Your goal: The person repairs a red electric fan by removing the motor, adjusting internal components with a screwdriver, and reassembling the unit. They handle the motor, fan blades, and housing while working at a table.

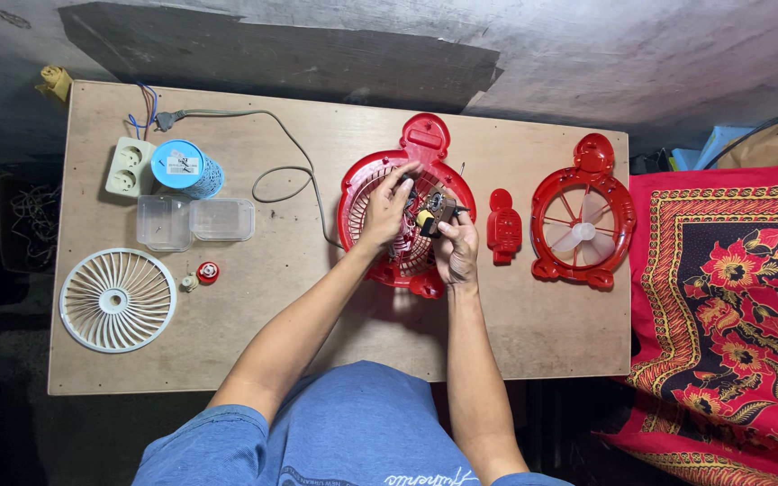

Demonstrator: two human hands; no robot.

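While both hands meet over the middle of the desk [533,346], the right hand [457,250] keeps a narrow grip on a small dark motor part [437,210] with a yellow piece on it, fingers pinched round it from below. Just at nine o'clock of that part, the left hand [387,209] reaches in with its fingertips bent down onto the same assembly; its grip is nearly closed, though I cannot tell whether it truly pinches anything or only touches. Both hands work above a red fan housing [364,180] with a slotted grille, which lies flat at the centre of the desk, its rounded tab pointing to twelve o'clock. A grey power cord [283,171] runs from the housing's nine o'clock side up to a plug near the far left edge. At three o'clock of the housing, just beside the right hand, lies a small red cover piece [503,225], and further at three o'clock a second red fan frame [623,211] with pale blades inside. Well apart toward nine o'clock sit two clear plastic boxes [195,220] side by side, with a blue-topped cylinder [186,168] and a pale socket block [130,167] at their twelve o'clock. At their six o'clock lie a small red knob [208,272] and a white round grille [117,299]. Off the desk at three o'clock spreads a red patterned cloth [740,297].
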